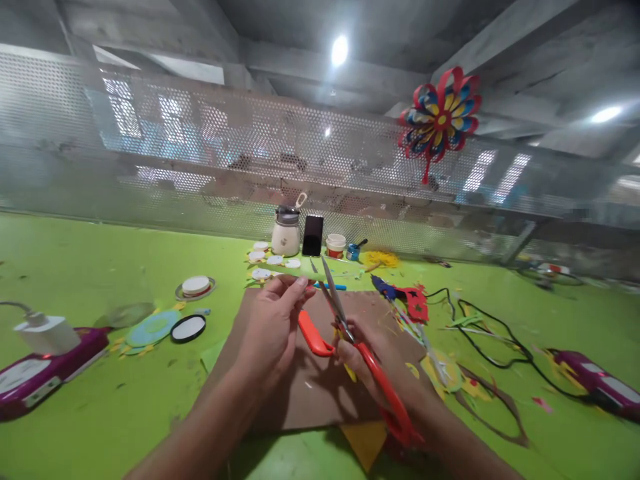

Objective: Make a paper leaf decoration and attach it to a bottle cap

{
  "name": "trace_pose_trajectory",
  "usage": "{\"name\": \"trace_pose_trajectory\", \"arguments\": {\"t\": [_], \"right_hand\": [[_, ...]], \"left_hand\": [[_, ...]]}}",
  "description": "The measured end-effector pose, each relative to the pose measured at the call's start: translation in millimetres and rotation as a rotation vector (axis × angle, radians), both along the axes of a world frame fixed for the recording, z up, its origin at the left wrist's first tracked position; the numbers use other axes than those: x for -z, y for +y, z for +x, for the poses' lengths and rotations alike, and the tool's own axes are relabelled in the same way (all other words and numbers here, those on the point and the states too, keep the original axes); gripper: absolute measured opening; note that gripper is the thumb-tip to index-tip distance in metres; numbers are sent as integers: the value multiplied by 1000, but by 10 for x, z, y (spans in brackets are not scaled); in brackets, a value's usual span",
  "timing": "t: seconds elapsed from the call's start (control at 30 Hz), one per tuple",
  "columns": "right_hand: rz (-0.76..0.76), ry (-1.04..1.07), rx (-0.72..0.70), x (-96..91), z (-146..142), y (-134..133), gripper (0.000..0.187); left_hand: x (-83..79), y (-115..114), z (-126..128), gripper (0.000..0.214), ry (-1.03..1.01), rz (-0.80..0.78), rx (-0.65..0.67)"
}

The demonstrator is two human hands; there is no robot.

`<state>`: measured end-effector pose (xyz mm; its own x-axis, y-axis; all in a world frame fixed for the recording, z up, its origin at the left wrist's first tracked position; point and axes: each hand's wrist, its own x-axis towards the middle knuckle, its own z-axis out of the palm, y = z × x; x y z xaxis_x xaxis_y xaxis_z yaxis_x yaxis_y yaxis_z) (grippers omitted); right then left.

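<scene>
Between its thumb and fingers, my left hand (pixel 270 327) pinches a thin green paper strip (pixel 286 271), which extends up and to the left. My right hand (pixel 367 350) grips red-handled scissors (pixel 383 383). Their metal blades are parted and point up beside my left fingertips; I cannot tell whether they touch the strip. Under both hands lies a brown board (pixel 295 403), with an orange-red box-cutter-like tool (pixel 313 335) between the hands. A yellow paper piece (pixel 365 445) shows at the board's near edge.
A white jar (pixel 285 237), a phone (pixel 313 235), paint pots (pixel 336 245) and flower cutouts stand or lie behind the board. Purple power strips (pixel 60 373) sit at both sides. A black cable (pixel 500 333) and paper scraps lie right. A mirror-like disc (pixel 188 329) is left.
</scene>
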<state>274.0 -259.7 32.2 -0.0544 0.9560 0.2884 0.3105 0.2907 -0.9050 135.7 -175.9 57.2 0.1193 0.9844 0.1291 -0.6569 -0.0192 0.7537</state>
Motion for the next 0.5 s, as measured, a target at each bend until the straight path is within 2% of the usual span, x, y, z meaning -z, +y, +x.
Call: {"name": "trace_pose_trajectory", "arguments": {"t": [0.2, 0.5], "right_hand": [[-11, -60, 2, 23, 11, -23, 28], [-14, -62, 43, 90, -14, -64, 31]], "left_hand": [[79, -75, 48, 17, 53, -34, 45], [68, -146, 84, 17, 37, -64, 53]]}}
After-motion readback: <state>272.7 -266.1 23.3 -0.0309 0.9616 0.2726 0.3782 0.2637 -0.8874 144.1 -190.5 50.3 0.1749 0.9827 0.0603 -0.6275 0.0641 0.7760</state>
